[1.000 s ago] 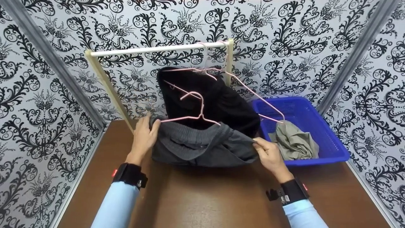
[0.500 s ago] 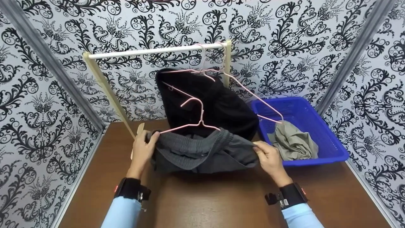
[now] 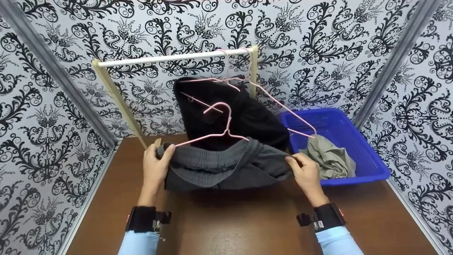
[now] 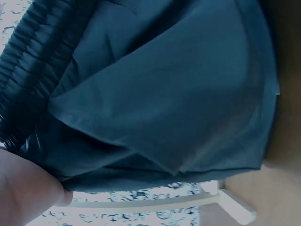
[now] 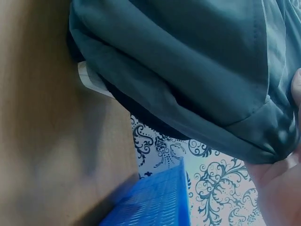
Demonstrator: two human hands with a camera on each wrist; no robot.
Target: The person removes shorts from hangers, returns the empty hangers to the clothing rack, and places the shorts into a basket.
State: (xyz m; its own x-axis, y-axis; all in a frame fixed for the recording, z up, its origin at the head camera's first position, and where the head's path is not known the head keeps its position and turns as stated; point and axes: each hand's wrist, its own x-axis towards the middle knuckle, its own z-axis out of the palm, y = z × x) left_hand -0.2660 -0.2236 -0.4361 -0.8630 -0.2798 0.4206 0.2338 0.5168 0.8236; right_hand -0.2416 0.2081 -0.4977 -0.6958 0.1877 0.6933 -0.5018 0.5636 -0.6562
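No readable words or numbers are showing; a red tag point(image 3: 341, 212) on the right wristband point(image 3: 328, 217) is looking too tiny.

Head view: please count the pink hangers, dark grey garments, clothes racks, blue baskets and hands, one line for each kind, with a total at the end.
Pink hangers: 3
Dark grey garment: 1
Clothes rack: 1
Blue basket: 1
Hands (left hand, right hand): 2
Total: 8
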